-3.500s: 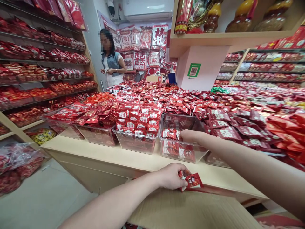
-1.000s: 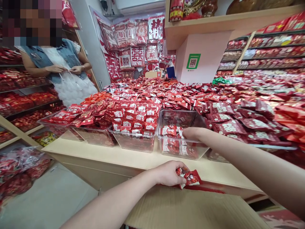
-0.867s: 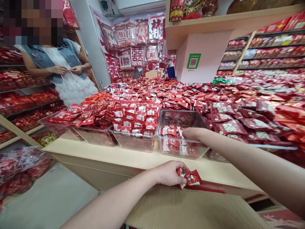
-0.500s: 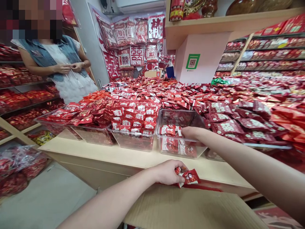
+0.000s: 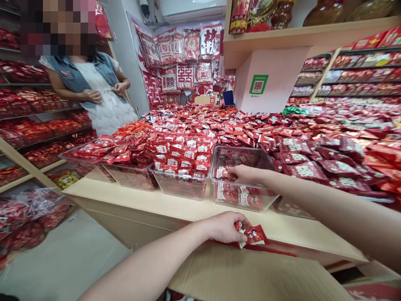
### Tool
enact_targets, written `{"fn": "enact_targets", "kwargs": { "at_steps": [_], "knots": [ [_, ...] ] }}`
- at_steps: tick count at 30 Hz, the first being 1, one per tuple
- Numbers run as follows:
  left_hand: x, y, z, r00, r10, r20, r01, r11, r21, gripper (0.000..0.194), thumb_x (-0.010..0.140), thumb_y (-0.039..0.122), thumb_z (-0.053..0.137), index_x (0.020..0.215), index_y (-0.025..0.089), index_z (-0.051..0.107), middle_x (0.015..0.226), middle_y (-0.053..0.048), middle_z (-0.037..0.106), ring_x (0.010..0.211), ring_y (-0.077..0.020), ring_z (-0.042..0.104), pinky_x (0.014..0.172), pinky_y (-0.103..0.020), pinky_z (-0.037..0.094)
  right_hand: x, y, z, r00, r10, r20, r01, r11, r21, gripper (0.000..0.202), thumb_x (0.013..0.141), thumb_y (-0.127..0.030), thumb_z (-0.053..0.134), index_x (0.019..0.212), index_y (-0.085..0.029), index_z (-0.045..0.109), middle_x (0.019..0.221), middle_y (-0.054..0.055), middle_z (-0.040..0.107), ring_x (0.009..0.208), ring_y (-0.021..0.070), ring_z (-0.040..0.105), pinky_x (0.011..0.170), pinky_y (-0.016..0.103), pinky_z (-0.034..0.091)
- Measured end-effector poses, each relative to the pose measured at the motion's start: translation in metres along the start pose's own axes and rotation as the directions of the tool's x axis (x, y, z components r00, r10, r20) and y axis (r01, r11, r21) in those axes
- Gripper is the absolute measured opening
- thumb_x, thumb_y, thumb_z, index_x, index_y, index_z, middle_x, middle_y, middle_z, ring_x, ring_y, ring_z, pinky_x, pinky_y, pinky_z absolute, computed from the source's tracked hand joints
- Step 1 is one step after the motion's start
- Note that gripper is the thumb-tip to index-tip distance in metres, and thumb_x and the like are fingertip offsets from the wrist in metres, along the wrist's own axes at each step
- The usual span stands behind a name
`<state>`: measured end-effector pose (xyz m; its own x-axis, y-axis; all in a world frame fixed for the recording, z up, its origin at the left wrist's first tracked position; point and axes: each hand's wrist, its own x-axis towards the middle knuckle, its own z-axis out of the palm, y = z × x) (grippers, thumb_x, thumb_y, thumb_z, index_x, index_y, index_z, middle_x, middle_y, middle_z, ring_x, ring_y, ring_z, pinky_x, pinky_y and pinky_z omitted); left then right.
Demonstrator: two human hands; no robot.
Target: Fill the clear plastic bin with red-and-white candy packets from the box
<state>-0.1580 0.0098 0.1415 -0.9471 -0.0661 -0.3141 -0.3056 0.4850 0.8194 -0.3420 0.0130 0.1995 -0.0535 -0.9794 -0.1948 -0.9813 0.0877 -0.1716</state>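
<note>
Probably light, slick and crushable, packets [image 5: 257, 235] suit a crimped-end hold; left hand [image 5: 229, 228] pinches some, closure of right hand [image 5: 247, 174] at clear bin [image 5: 266, 203] untellable

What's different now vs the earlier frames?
The right hand has shifted left inside the half-filled clear bin, to the packets at its left side; whether it grips one can't be told. The other person has come from near the back wall to the near left, by the shelves. Unchanged: the left hand still pinches red packets above the cardboard flap.
</note>
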Motion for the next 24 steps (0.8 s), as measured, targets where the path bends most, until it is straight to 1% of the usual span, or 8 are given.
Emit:
{"fn": "enact_targets", "kwargs": {
  "at_steps": [2,4,8,14,16,19,22,24],
  "knots": [
    [0.000,0.001,-0.001,1.000,-0.008,0.000,0.008,1.000,0.000,0.039,0.060,0.027,0.058,0.098,0.020,0.054,0.076,0.002,0.057,0.061,-0.0080,0.047,0.058,-0.019,0.037,0.006,-0.003,0.000,0.995,-0.064,0.071,0.068,0.997,-0.044,0.032,0.054,-0.041,0.061,0.076,-0.019,0.054,0.068,0.001,0.056,0.057,0.0129,0.048,0.046,0.021,0.030],
    [0.000,0.001,-0.001,1.000,-0.015,0.007,0.015,1.000,-0.012,0.040,0.059,0.027,0.058,0.099,0.021,0.054,0.078,0.002,0.057,0.061,-0.0081,0.048,0.059,-0.020,0.037,0.009,-0.009,-0.002,0.991,-0.084,0.108,0.094,0.992,-0.090,0.030,0.055,-0.040,0.060,0.074,-0.018,0.054,0.067,0.001,0.056,0.056,0.0129,0.047,0.046,0.022,0.029],
    [0.001,0.001,-0.002,0.999,-0.020,0.025,0.021,0.999,-0.031,0.041,0.059,0.026,0.059,0.099,0.021,0.054,0.079,0.002,0.057,0.062,-0.0083,0.048,0.061,-0.021,0.038,0.008,-0.018,-0.003,0.995,-0.054,0.081,0.065,0.988,-0.140,0.025,0.061,-0.041,0.056,0.070,-0.018,0.054,0.065,0.003,0.055,0.055,0.0127,0.046,0.046,0.022,0.028],
    [0.000,0.001,-0.003,1.000,-0.009,0.021,0.010,1.000,-0.017,0.042,0.058,0.028,0.059,0.099,0.021,0.054,0.078,0.002,0.056,0.062,-0.0088,0.047,0.063,-0.023,0.039,0.010,-0.007,0.004,0.997,-0.043,0.070,0.047,0.997,-0.061,0.032,0.060,-0.050,0.056,0.067,-0.019,0.052,0.063,0.001,0.054,0.053,0.0110,0.043,0.045,0.021,0.027],
    [-0.001,0.002,-0.004,1.000,-0.010,0.027,0.011,1.000,-0.021,0.042,0.058,0.028,0.059,0.099,0.021,0.054,0.077,0.002,0.056,0.062,-0.0087,0.047,0.063,-0.023,0.039,0.012,-0.004,0.006,0.997,-0.062,0.039,0.064,0.996,-0.059,0.034,0.059,-0.051,0.055,0.065,-0.018,0.051,0.059,0.000,0.051,0.052,0.0102,0.040,0.045,0.021,0.026],
    [-0.001,0.002,-0.003,0.999,-0.020,0.033,0.021,0.999,-0.043,0.043,0.058,0.027,0.059,0.100,0.020,0.053,0.075,0.002,0.055,0.060,-0.0081,0.045,0.061,-0.022,0.039,0.014,-0.002,0.006,0.997,-0.075,-0.031,0.074,0.997,-0.027,0.030,0.063,-0.047,0.052,0.063,-0.017,0.051,0.057,-0.002,0.049,0.051,0.0090,0.038,0.045,0.020,0.026],
    [-0.001,0.000,-0.003,0.999,-0.036,0.030,0.038,0.998,-0.048,0.041,0.058,0.027,0.060,0.098,0.020,0.054,0.074,0.003,0.055,0.059,-0.0078,0.045,0.059,-0.021,0.038,0.013,-0.003,-0.005,0.988,-0.045,-0.149,0.045,0.999,-0.005,0.029,0.067,-0.045,0.049,0.061,-0.017,0.050,0.055,-0.002,0.048,0.050,0.0089,0.039,0.046,0.020,0.027],
    [-0.001,0.000,-0.004,0.998,-0.063,0.026,0.064,0.996,-0.057,0.039,0.057,0.027,0.061,0.095,0.020,0.055,0.073,0.003,0.055,0.059,-0.0077,0.045,0.057,-0.020,0.037,0.003,-0.009,-0.016,0.962,-0.024,-0.271,0.033,0.999,0.030,0.029,0.070,-0.045,0.047,0.062,-0.017,0.050,0.056,-0.001,0.050,0.051,0.0092,0.040,0.048,0.021,0.029]
  ]
}}
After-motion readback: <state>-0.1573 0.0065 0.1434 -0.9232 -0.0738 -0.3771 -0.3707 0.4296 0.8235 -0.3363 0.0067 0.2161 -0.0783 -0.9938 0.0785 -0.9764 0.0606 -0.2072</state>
